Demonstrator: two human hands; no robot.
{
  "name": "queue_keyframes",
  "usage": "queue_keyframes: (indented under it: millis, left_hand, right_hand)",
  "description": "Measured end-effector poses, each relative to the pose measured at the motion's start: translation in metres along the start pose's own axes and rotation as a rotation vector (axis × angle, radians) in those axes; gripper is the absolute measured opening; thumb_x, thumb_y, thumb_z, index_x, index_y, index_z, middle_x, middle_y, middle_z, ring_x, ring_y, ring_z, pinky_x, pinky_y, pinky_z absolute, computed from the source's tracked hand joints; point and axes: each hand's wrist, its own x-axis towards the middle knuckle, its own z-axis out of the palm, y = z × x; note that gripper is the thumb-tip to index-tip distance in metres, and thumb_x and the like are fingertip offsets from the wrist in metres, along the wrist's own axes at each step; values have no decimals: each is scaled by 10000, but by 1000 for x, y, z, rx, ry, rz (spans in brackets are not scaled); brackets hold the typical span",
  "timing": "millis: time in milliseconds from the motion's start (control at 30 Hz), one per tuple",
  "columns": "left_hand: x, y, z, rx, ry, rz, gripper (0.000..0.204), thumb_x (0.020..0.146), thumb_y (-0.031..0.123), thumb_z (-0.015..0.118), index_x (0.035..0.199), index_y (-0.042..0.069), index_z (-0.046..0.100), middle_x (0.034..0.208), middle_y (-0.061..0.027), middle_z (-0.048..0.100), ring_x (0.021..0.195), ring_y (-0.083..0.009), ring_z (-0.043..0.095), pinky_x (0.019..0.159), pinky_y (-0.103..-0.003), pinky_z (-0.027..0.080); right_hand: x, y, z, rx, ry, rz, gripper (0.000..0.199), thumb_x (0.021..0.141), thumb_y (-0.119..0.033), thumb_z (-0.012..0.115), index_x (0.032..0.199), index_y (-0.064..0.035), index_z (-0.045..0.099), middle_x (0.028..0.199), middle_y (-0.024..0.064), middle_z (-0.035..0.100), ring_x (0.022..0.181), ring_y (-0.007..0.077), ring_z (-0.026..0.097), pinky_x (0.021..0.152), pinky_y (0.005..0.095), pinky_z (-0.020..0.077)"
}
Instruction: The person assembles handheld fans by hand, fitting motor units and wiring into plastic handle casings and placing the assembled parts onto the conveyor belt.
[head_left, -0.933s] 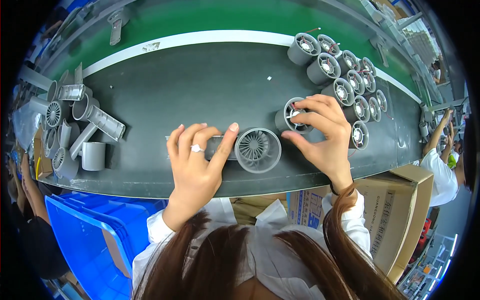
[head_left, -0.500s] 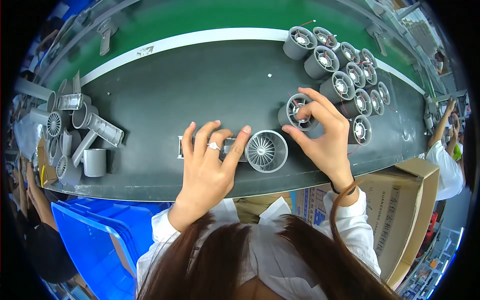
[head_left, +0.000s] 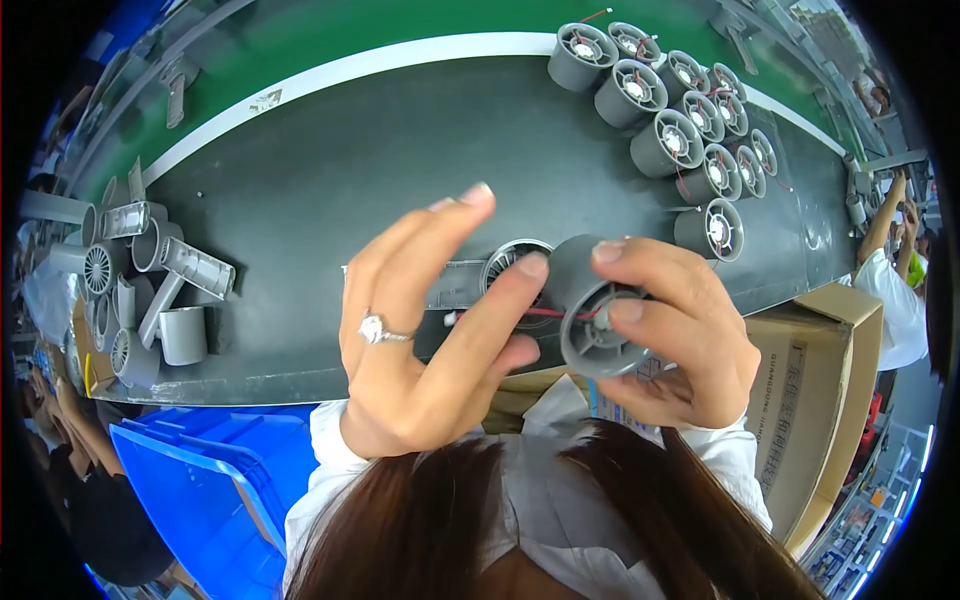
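Grey plastic is what both hands are busy with. The right hand (head_left: 668, 340) holds a small grey fan motor (head_left: 592, 310) up in the air, close to the camera, with its fingers wrapped round it. A moment ago that hand was down on the desk (head_left: 330, 180), touching a motor that stood there. Now the motor is off the desk and sits between the two hands, so it has been picked up to be worked on.

The left hand (head_left: 420, 320) has come up too. Its thumb presses on the side of the motor, near a thin red wire (head_left: 540, 312), and its other fingers are spread out and not closed round anything. Before, it lay flat on a long grey part.

Behind the hands, on the desk, lies a round grey grille part (head_left: 510, 262) that has stayed about where it was.

Far off at the top right stand many more grey motors (head_left: 680, 110) in a bunch. At the left lies a heap of grey tubes and shells (head_left: 150, 280). A blue bin (head_left: 200, 480) is down at the lower left, and a brown cardboard box (head_left: 820, 400) is at the right. Another person's arm (head_left: 885, 220) shows at the far right edge.
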Motion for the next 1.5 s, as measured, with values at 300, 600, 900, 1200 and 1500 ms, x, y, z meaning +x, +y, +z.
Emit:
queue_keyframes:
  millis: [300,600,900,1200,1500]
  left_hand:
    - [-29,-5,-3,-815,-102,-395,157,842,72,637,769,-68,627,1094,-319,619,860,-352,695,743,-373,573]
    - [-31,-1,1,-1203,-84,-576,244,923,64,537,775,-108,628,1098,-338,606,897,-341,685,824,-414,560]
    - [-37,-11,-11,-1328,-174,-720,245,901,33,546,730,-114,643,1105,-338,603,914,-330,682,847,-409,547]
    - [-36,-8,-17,-1344,-230,-754,227,892,-1,547,720,-117,639,1109,-341,598,927,-329,680,850,-396,542]
    - [-42,-8,-15,-1385,-240,-745,216,883,-24,541,715,-120,637,1116,-342,594,943,-327,676,853,-391,542]
  right_hand:
    - [-9,7,8,201,43,-20,450,615,-57,765,1001,54,561,1086,297,600,930,408,631,775,441,526]
    - [-12,6,12,75,113,-10,384,561,3,733,936,34,656,1086,270,618,904,392,643,755,408,545]
    - [-14,5,20,141,68,-2,364,612,-27,755,968,-25,677,1131,270,601,917,402,637,773,433,545]
    - [-21,5,27,142,108,-103,363,643,-19,742,992,-22,642,1130,296,586,932,416,632,816,469,546]
    - [-19,-8,27,-23,110,-51,300,685,-42,705,962,21,611,1081,315,595,903,427,641,800,466,557]
